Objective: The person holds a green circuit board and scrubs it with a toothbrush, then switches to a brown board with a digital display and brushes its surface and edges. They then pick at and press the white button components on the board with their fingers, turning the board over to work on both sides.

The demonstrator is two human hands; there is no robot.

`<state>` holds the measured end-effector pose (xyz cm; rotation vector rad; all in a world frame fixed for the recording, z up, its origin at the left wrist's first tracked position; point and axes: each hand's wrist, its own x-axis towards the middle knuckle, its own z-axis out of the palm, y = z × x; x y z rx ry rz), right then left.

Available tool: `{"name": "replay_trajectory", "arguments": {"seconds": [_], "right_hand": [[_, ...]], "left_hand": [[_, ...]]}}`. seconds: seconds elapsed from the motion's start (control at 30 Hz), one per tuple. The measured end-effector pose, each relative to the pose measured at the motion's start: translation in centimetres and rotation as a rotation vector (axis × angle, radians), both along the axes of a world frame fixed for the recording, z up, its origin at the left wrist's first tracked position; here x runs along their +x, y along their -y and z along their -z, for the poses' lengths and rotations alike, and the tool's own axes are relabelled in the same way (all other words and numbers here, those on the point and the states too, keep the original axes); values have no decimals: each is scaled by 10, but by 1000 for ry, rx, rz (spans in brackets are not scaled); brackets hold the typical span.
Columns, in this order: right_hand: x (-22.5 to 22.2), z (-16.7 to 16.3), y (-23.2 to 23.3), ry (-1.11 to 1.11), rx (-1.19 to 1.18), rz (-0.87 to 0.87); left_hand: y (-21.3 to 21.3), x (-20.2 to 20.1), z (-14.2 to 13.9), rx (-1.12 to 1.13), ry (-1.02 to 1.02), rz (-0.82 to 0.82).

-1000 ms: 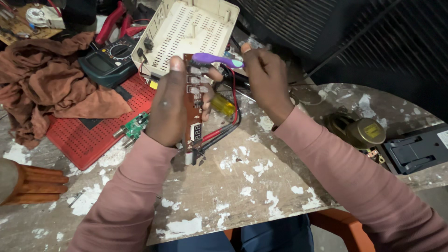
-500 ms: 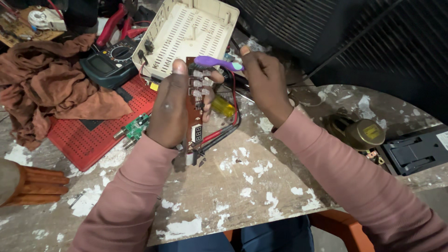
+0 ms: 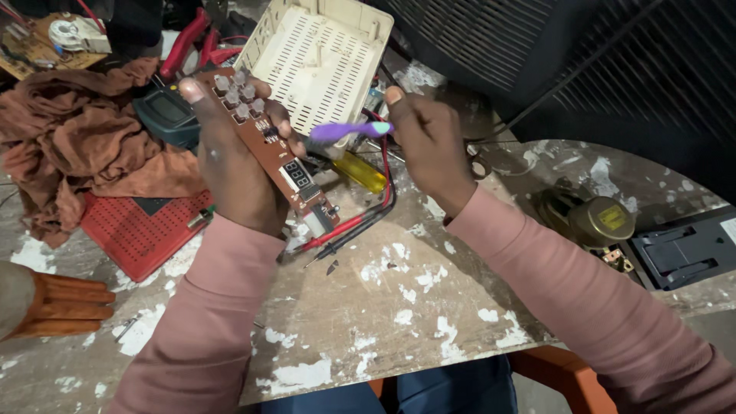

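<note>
1. We see the left hand (image 3: 230,165) clamped around a long brown circuit board (image 3: 270,149), raised tilted above the paint-flecked table (image 3: 399,307).
2. The right hand (image 3: 429,142) pinches a purple toothbrush (image 3: 349,131), whose head meets the board.
3. Behind stand a cream vented housing (image 3: 326,57) and a multimeter (image 3: 170,115); a yellow-handled screwdriver (image 3: 360,172) and probe leads (image 3: 356,222) lie beneath.
4. A brown cloth (image 3: 77,153) partly covers a red tray (image 3: 138,230).

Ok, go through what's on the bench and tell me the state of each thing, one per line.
Left hand: gripping the circuit board.
Circuit board: held tilted above the table, buttons up.
Right hand: pinching the purple toothbrush.
Purple toothbrush: head at the board.
Cream vented cover: detached, lying inside up.
Yellow-handled screwdriver: lying flat.
Brown cloth: crumpled.
</note>
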<state>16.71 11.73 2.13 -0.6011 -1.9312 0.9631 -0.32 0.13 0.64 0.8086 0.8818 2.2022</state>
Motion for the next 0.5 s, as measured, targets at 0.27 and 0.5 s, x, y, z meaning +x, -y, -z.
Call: {"name": "replay_trajectory", "arguments": {"seconds": [0.27,0.5], "right_hand": [[-3,4,0,116,238,32],[-1,8,2,100,382,-18]], "left_hand": [[0,1,4,59,-44,-8],[5,3,-1,-37,-87,41]]}}
